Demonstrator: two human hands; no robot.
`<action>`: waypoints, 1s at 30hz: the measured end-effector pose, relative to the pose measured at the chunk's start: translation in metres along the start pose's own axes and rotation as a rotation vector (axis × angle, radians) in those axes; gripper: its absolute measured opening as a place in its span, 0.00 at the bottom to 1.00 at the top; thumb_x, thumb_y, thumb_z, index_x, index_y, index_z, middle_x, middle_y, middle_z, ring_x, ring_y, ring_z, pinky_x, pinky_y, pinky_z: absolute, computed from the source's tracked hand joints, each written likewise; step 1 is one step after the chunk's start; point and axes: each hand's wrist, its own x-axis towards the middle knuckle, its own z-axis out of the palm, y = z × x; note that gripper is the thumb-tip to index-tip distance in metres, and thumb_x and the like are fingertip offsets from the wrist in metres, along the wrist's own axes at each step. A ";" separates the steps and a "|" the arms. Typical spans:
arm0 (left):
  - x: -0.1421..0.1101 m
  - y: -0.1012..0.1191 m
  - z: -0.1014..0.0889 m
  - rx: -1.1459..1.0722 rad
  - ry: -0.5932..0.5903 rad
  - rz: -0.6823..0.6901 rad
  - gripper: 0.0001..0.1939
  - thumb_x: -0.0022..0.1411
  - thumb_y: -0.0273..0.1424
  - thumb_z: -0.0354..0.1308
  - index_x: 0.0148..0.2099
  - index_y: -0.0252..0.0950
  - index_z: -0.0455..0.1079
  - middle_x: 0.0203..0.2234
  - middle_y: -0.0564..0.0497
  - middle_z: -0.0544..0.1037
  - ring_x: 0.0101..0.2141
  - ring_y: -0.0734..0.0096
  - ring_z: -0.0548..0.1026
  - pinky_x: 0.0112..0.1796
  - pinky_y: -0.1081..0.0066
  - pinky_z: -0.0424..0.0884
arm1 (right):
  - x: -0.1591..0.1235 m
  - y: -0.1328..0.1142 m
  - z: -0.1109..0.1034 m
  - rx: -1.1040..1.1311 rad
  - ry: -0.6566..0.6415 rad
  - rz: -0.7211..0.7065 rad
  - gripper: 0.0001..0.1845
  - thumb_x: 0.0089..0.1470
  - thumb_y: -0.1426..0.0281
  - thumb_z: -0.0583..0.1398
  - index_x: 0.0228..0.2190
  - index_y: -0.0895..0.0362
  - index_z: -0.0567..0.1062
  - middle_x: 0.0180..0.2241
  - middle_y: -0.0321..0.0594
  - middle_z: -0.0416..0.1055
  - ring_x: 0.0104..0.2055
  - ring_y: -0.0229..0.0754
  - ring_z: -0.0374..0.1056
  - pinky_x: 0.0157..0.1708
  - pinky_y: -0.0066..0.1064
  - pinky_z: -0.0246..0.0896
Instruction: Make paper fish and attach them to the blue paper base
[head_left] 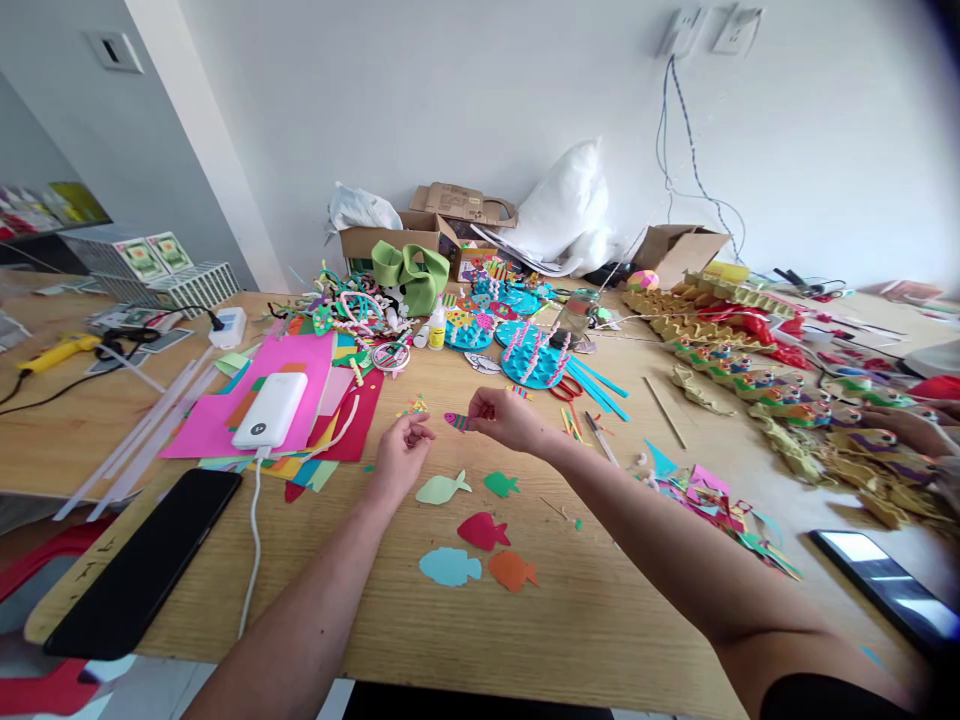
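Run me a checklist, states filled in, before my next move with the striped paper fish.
1. Small pink-and-green striped paper fish gripped: ok, in the right hand.
2. Left hand empty: cannot tell; it is partly curled.
3. Tiny coloured paper bits cleared away: not ok; they lie scattered beside the left hand.
4. White plastic bottle with yellow label upright: ok.
5. Red-handled scissors closed: cannot tell.
6. Light-blue paper fish flat: ok.

No lettering can be read — the white bottle's [439, 316] yellow label [436, 338] is too small.
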 end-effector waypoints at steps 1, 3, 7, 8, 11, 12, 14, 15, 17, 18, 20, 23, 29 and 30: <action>0.001 0.001 -0.002 -0.005 0.033 -0.011 0.17 0.46 0.25 0.59 0.42 0.32 0.71 0.25 0.52 0.76 0.25 0.75 0.72 0.27 0.76 0.69 | -0.006 0.002 0.003 -0.137 0.051 -0.052 0.01 0.50 0.75 0.59 0.29 0.58 0.70 0.28 0.39 0.71 0.31 0.37 0.65 0.31 0.27 0.56; 0.003 0.002 -0.004 -0.016 0.063 -0.020 0.17 0.47 0.25 0.57 0.42 0.32 0.70 0.25 0.52 0.76 0.25 0.75 0.72 0.26 0.76 0.69 | -0.018 0.007 0.010 -0.390 0.074 -0.169 0.05 0.53 0.78 0.56 0.30 0.59 0.71 0.32 0.43 0.72 0.36 0.41 0.64 0.36 0.30 0.55; 0.003 0.004 -0.005 -0.021 0.065 -0.026 0.17 0.46 0.27 0.57 0.42 0.32 0.70 0.25 0.52 0.76 0.22 0.76 0.71 0.25 0.75 0.70 | -0.040 0.011 0.021 -0.634 -0.114 -0.292 0.07 0.56 0.76 0.54 0.33 0.60 0.73 0.35 0.49 0.71 0.39 0.45 0.63 0.39 0.34 0.54; 0.002 0.004 -0.004 -0.010 0.057 -0.023 0.17 0.46 0.27 0.57 0.42 0.32 0.70 0.25 0.52 0.76 0.22 0.76 0.71 0.25 0.75 0.70 | -0.044 0.011 0.021 -0.635 -0.156 -0.308 0.07 0.56 0.74 0.55 0.34 0.60 0.74 0.36 0.49 0.71 0.40 0.45 0.64 0.39 0.34 0.55; 0.001 0.003 -0.003 0.016 0.045 -0.009 0.18 0.45 0.28 0.57 0.42 0.32 0.71 0.25 0.52 0.76 0.21 0.76 0.71 0.24 0.75 0.70 | -0.045 0.016 0.014 -0.527 -0.215 -0.339 0.08 0.56 0.70 0.58 0.37 0.58 0.75 0.39 0.47 0.72 0.43 0.45 0.65 0.42 0.34 0.56; 0.000 0.003 -0.003 0.017 0.044 -0.007 0.18 0.45 0.29 0.57 0.42 0.32 0.70 0.25 0.52 0.76 0.21 0.76 0.71 0.24 0.74 0.70 | -0.041 0.020 0.010 -0.471 -0.206 -0.314 0.08 0.56 0.70 0.58 0.37 0.57 0.75 0.39 0.46 0.73 0.43 0.44 0.65 0.43 0.33 0.56; 0.000 0.003 -0.004 0.013 0.046 -0.004 0.18 0.45 0.30 0.57 0.42 0.32 0.70 0.25 0.52 0.76 0.21 0.75 0.71 0.24 0.74 0.70 | -0.031 0.035 -0.002 -0.374 -0.124 -0.138 0.09 0.56 0.72 0.58 0.38 0.56 0.76 0.39 0.43 0.74 0.43 0.41 0.67 0.43 0.30 0.57; 0.000 0.003 -0.004 0.010 0.046 -0.001 0.18 0.45 0.30 0.58 0.42 0.32 0.70 0.25 0.52 0.76 0.21 0.75 0.72 0.24 0.74 0.70 | -0.024 0.044 -0.008 -0.343 -0.038 0.030 0.09 0.56 0.72 0.57 0.38 0.57 0.76 0.39 0.42 0.75 0.41 0.40 0.68 0.42 0.28 0.58; 0.000 0.004 -0.005 0.007 0.041 0.005 0.19 0.45 0.31 0.58 0.42 0.32 0.70 0.25 0.52 0.76 0.21 0.75 0.71 0.24 0.74 0.70 | -0.011 0.066 -0.020 -0.352 0.130 0.350 0.10 0.56 0.71 0.56 0.38 0.57 0.76 0.37 0.43 0.76 0.39 0.42 0.70 0.37 0.28 0.58; 0.000 0.004 -0.004 0.006 0.040 0.007 0.18 0.45 0.31 0.58 0.42 0.32 0.70 0.25 0.52 0.76 0.21 0.76 0.71 0.23 0.74 0.70 | -0.004 0.076 -0.025 -0.364 0.168 0.413 0.12 0.57 0.70 0.55 0.38 0.59 0.76 0.37 0.47 0.76 0.40 0.44 0.70 0.36 0.29 0.59; 0.000 0.004 -0.004 0.005 0.038 0.009 0.18 0.45 0.31 0.58 0.41 0.32 0.71 0.25 0.52 0.76 0.21 0.76 0.71 0.23 0.74 0.69 | 0.006 0.094 -0.030 -0.376 0.229 0.505 0.14 0.57 0.68 0.54 0.39 0.62 0.76 0.39 0.50 0.76 0.41 0.47 0.70 0.36 0.31 0.59; -0.001 0.005 -0.003 0.009 0.031 0.005 0.18 0.46 0.32 0.58 0.42 0.32 0.71 0.25 0.52 0.76 0.20 0.76 0.71 0.23 0.74 0.69 | 0.015 0.110 -0.028 -0.379 0.281 0.577 0.16 0.56 0.64 0.56 0.39 0.61 0.76 0.41 0.51 0.75 0.44 0.49 0.69 0.37 0.32 0.60; -0.002 0.004 -0.003 0.026 0.023 0.005 0.18 0.46 0.32 0.58 0.42 0.32 0.71 0.25 0.52 0.76 0.20 0.76 0.71 0.23 0.74 0.69 | 0.023 0.113 -0.015 -0.380 0.352 0.611 0.15 0.52 0.60 0.59 0.37 0.58 0.76 0.44 0.50 0.72 0.51 0.51 0.64 0.46 0.36 0.58; -0.002 0.003 -0.003 0.025 0.023 0.006 0.18 0.46 0.32 0.58 0.42 0.32 0.71 0.25 0.52 0.76 0.20 0.76 0.70 0.23 0.75 0.69 | 0.023 0.114 -0.014 -0.374 0.360 0.614 0.15 0.52 0.60 0.59 0.36 0.58 0.76 0.45 0.50 0.72 0.51 0.52 0.63 0.47 0.37 0.58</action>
